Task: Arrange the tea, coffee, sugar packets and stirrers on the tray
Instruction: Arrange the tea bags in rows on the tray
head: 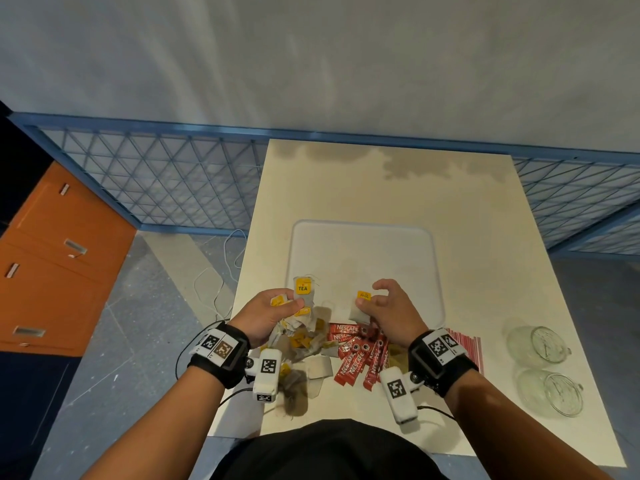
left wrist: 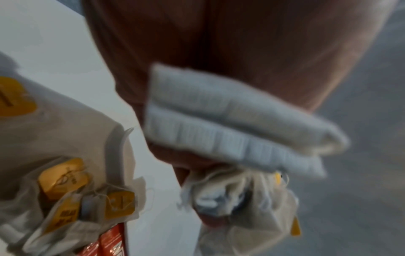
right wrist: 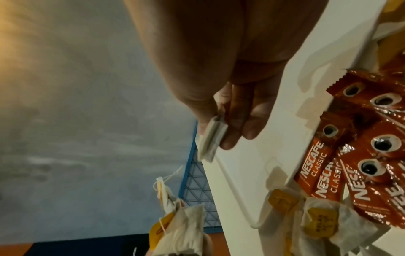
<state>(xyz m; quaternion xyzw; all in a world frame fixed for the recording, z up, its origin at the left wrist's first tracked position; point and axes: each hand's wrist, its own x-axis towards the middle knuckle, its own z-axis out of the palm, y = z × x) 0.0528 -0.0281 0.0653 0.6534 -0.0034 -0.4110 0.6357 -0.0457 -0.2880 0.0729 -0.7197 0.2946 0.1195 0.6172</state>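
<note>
A white tray (head: 363, 233) lies empty on the cream table. My left hand (head: 268, 311) grips a bunch of tea bags (head: 303, 292) with yellow tags, held up over the tray's near left corner; the same tea bags (left wrist: 230, 121) show blurred in the left wrist view. My right hand (head: 382, 308) pinches a single tea bag (head: 358, 311) between thumb and forefinger above the tray's near edge, the tea bag (right wrist: 211, 138) seen edge-on. A heap of tea bags (head: 304, 344) and red Nescafe coffee sticks (head: 356, 355) lies near me. Red-striped stirrers (head: 467, 344) lie right of my wrist.
Two clear glass jars (head: 538, 344) (head: 554, 393) lie on their sides at the table's right. A blue mesh fence (head: 156, 181) runs behind the table, and an orange cabinet (head: 59, 265) stands on the left. White cables (head: 221, 271) trail on the floor.
</note>
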